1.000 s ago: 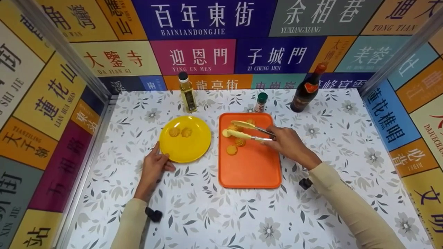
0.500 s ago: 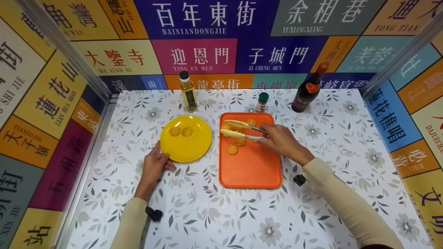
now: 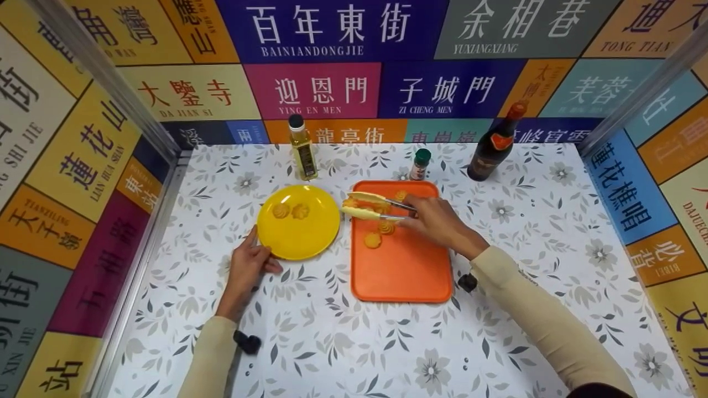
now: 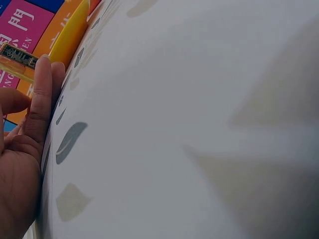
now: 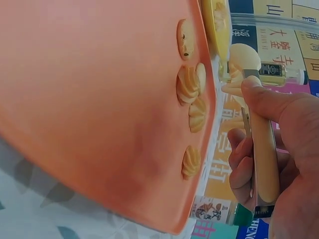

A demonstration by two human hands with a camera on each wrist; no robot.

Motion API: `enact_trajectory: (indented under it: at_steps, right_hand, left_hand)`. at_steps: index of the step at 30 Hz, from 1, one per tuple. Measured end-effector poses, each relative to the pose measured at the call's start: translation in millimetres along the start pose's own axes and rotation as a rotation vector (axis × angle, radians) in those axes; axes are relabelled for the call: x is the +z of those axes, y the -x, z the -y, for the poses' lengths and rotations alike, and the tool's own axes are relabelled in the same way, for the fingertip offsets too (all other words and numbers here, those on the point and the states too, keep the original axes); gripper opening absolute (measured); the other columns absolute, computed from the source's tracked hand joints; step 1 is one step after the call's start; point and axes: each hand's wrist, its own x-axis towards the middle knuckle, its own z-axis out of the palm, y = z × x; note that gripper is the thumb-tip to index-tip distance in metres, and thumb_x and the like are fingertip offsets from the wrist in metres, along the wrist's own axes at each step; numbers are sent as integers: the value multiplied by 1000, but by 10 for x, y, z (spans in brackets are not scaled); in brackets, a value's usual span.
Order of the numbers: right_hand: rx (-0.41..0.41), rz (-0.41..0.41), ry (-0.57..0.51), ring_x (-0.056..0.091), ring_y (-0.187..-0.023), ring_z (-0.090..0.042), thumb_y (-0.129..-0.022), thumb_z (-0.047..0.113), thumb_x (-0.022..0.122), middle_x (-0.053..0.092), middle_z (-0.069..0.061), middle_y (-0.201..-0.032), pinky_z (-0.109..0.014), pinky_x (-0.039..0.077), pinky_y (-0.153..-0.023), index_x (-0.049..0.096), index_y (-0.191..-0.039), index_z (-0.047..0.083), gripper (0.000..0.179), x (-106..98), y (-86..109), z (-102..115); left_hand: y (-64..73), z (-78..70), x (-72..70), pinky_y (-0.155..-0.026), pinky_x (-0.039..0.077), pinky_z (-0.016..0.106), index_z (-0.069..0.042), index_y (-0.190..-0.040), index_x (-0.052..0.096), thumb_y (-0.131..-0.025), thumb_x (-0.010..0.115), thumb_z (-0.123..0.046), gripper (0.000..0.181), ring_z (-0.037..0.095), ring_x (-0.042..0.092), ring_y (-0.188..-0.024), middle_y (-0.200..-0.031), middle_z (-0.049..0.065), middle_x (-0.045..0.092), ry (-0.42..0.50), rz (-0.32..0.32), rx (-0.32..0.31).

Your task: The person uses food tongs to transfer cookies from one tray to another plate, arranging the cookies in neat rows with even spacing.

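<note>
In the head view, my left hand [image 3: 250,261] rests on the table at the near-left edge of a yellow plate [image 3: 293,237], fingers touching its rim. Two cookies lie on the plate, one a swirl cookie [image 3: 281,210]. My right hand [image 3: 440,221] grips a pair of tongs [image 3: 362,213], whose pale yellow tips reach past the left rim of an orange tray [image 3: 401,271]. A cookie appears to sit between the tips, partly hidden. Several cookies stay on the tray, including a round cookie [image 3: 373,240]. In the right wrist view, thumb and fingers wrap the tongs' handle.
Behind the plate stands an oil bottle [image 3: 303,152]. A small green-capped jar [image 3: 420,164] is close behind the tray, with a dark red-capped bottle [image 3: 489,149] to its right. Lettered panels wall in the floral tabletop [image 3: 326,354].
My right hand and the tongs have shifted left across the tray, the tips now nearing the plate. My left hand has stayed at the plate's edge.
</note>
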Motion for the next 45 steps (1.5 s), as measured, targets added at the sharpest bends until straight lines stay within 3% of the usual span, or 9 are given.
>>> enact_trajectory:
  at_steps: [7,25,30,37,45]
  right_hand:
    - [-78,-28,31,58,-75,-24,-101,27,84,70,-8,-93,-37,48,-66,71,-126,3,36,54,-95,61]
    - [-82,47,22,59,-78,-22,-104,30,80,70,-5,-97,-35,51,-69,71,-130,5,37,175,-303,197]
    - [-92,62,19,57,-73,-21,-105,31,79,65,-3,-89,-34,49,-64,71,-123,5,33,195,-371,227]
    - [-122,71,42,55,-69,-19,-104,35,80,64,-2,-86,-33,44,-61,71,-117,5,34,236,-453,246]
    - [-83,99,51,55,-69,-21,-106,39,76,61,-3,-85,-34,46,-61,71,-119,8,34,275,-530,298]
  left_hand:
    - [4,1,-4,-70,70,41,-10,-176,24,-111,56,-4,73,31,78,-67,-83,29,73,11,-6,-24]
    - [-5,-14,5,-72,71,43,-16,-176,25,-111,56,-5,73,32,77,-69,-89,32,72,43,-11,-70]
    - [-6,-16,7,-71,70,43,-15,-176,26,-111,56,-5,73,32,77,-69,-89,32,73,44,-8,-59]
    - [17,6,6,-67,70,44,-9,-176,22,-110,55,0,74,32,77,-65,-85,34,72,61,9,5]
    - [13,3,4,-68,70,45,-13,-176,23,-111,55,-2,73,32,77,-66,-86,32,73,58,11,-18]
